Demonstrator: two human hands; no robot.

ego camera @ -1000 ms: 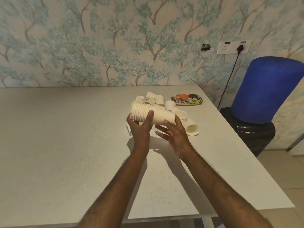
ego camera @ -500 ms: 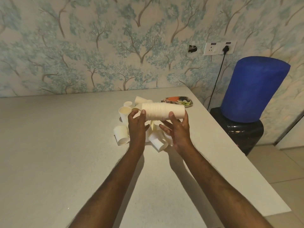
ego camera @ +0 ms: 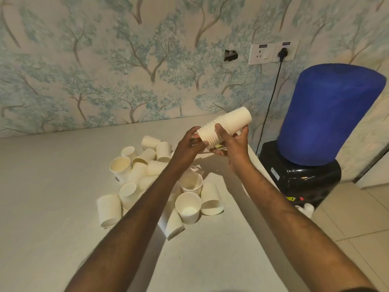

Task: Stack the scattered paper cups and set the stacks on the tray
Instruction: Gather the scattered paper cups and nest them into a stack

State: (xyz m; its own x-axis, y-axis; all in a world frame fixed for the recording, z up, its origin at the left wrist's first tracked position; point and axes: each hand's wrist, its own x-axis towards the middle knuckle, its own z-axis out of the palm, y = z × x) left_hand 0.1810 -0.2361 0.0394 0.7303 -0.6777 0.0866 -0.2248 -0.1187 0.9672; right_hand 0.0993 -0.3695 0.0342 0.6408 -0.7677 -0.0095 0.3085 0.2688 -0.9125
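Observation:
A stack of white paper cups lies tilted in the air, its closed end up to the right. My right hand grips the stack round its middle from below. My left hand holds the stack's open end with its fingertips. Several loose paper cups lie scattered on the white table below my forearms, some upright, some on their sides. The tray is almost wholly hidden behind my hands.
A blue water bottle stands on a black dispenser right of the table. A cable runs from it to a wall socket. The table's right edge is close to my right arm. Tiled floor lies beyond.
The stack has moved up and to the right and tilted, closed end higher. The view has come closer to the table, so the scattered cups sit lower and nearer.

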